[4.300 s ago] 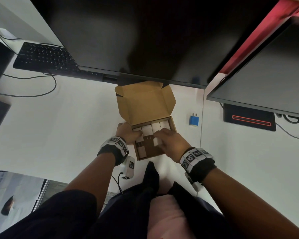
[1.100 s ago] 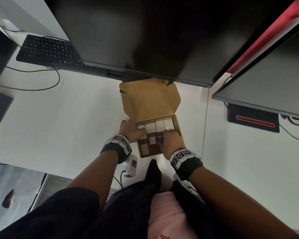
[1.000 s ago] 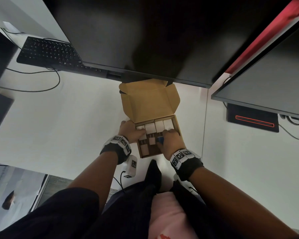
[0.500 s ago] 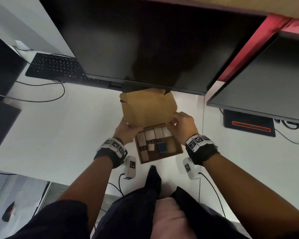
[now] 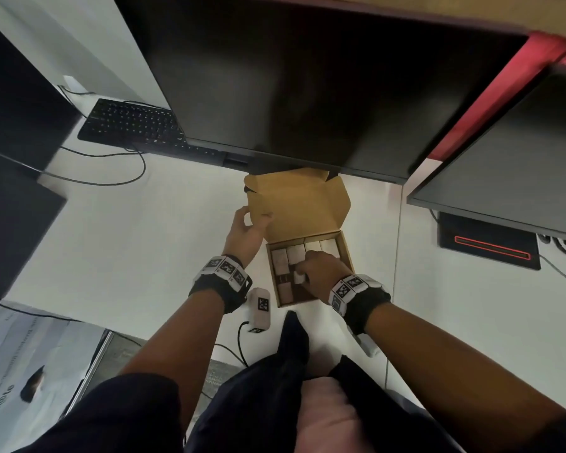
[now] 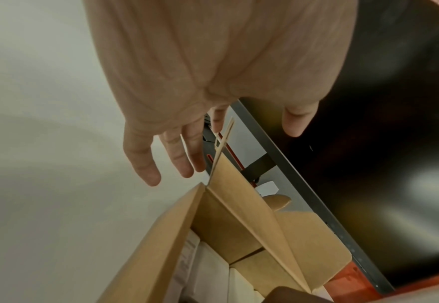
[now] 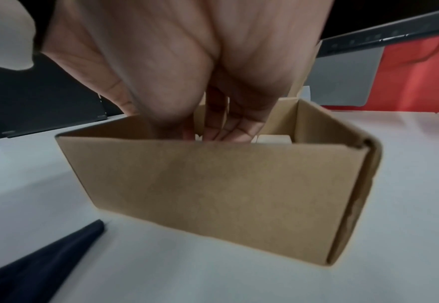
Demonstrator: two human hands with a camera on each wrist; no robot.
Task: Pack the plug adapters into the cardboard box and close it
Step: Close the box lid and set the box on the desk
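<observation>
1. Several white plug adapters sit snug in the cardboard box on the worktop. They look small, hard and light
2. Thin lid bends easily; take its edges
3. Left hand pinches the lid's left edge. Right hand has its grip curled round one adapter
4. Half a second ago both hands were folding the lid down; now it stands open again

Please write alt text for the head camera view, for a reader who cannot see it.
A person's right hand reaches into an open cardboard box holding white plug adapters, while the left hand grips its raised lid.
</observation>
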